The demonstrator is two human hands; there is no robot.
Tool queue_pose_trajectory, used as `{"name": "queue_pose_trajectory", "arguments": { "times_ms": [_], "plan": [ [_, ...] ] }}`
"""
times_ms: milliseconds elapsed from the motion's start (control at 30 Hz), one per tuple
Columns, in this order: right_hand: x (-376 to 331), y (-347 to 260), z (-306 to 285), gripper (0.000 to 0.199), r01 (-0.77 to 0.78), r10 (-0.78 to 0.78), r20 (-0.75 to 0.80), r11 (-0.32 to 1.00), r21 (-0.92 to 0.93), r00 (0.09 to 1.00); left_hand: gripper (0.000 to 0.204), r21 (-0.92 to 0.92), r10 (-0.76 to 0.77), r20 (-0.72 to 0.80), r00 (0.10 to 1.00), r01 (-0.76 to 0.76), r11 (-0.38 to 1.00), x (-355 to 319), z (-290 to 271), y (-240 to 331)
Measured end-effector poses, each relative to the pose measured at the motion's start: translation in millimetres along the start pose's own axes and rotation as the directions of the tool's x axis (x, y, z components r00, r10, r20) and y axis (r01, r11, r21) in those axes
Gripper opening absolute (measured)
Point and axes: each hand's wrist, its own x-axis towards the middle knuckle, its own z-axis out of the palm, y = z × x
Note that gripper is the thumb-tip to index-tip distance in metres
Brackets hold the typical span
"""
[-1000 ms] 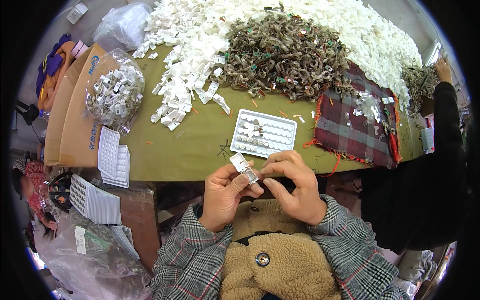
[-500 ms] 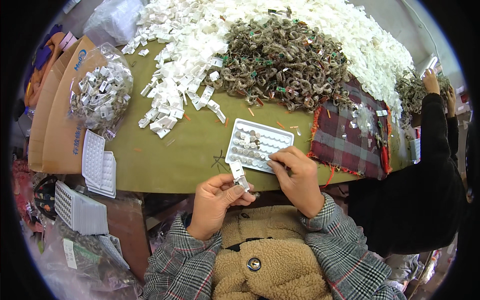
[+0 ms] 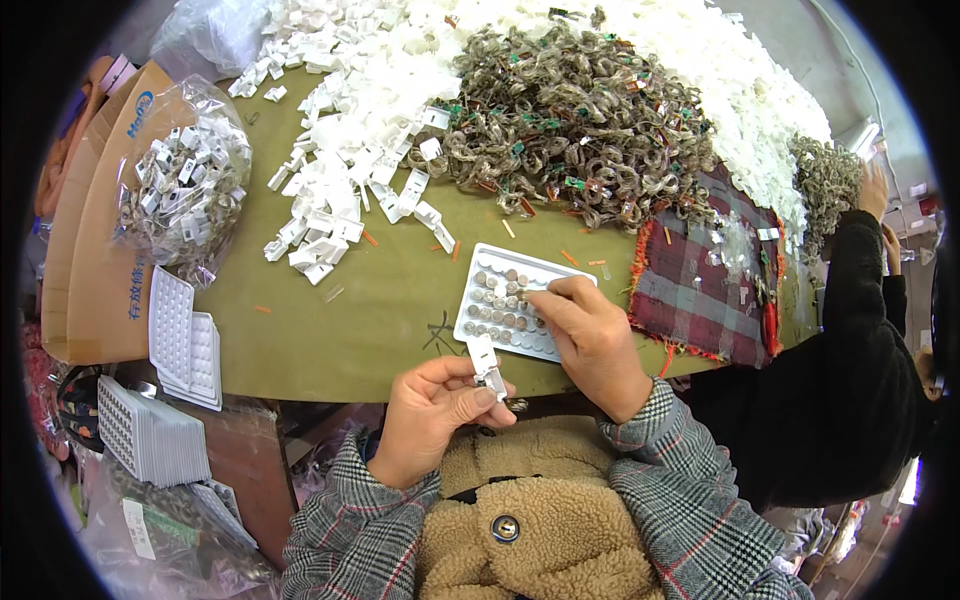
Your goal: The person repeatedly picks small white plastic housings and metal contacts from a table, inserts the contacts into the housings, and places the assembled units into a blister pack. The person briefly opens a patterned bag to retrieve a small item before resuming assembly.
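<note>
My left hand (image 3: 425, 415) holds a small white plastic case (image 3: 486, 362) near the table's front edge. The case stands with its flap up, pinched between thumb and fingers. Just beyond lies a white tray (image 3: 478, 252) with rows of round pockets, some filled with silvery round button cells (image 3: 495, 316). Over the tray's right part is my right hand (image 3: 598, 345), thumb and forefinger pinched together at the cells. Whatever is between those fingertips is too small to make out.
White plastic cases (image 3: 390, 150) and a heap of coiled wires (image 3: 590, 120) cover the table's far side. A plaid cloth (image 3: 700, 280) lies right. At left are a cardboard box (image 3: 95, 230), a bag of cases (image 3: 190, 185) and stacked trays (image 3: 155, 430). A co-worker's sleeve (image 3: 850, 280) reaches in.
My right hand has shifted a little left and farther over the tray, its fingertips now among the cells. My left hand still holds the case, a touch lower in view.
</note>
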Motion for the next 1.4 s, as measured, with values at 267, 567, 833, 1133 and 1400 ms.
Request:
{"name": "queue_pose_trajectory", "arguments": {
  "times_ms": [267,567,833,1133,1400],
  "plan": [
    [9,5,1,0.021,0.077,-0.077,0.014,0.996,0.047,0.997,0.028,-0.042,-0.013,0.013,1.000,0.013,0.999,1,-3,0],
    [24,5,3,0.023,0.021,-0.018,-0.034,0.997,0.076,0.999,0.029,-0.136,-0.038,0.053,0.998,0.045,0.990,5,-4,6],
    [21,9,10,0.016,-0.003,0.006,0.068,0.999,-0.042,0.998,0.030,-0.195,0.022,0.024,0.999,-0.016,0.981,9,-2,2],
    [-14,-49,-21,0.020,-0.042,0.024,0.064,0.950,0.308,0.998,0.026,-0.238,0.060,0.043,0.997,-0.048,0.970,2,6,-11],
    [-29,-62,-20,0.026,0.003,-0.042,0.082,0.904,0.427,0.996,0.028,-0.273,0.076,0.093,0.993,-0.048,0.961,-10,9,-19]
  ]
}}
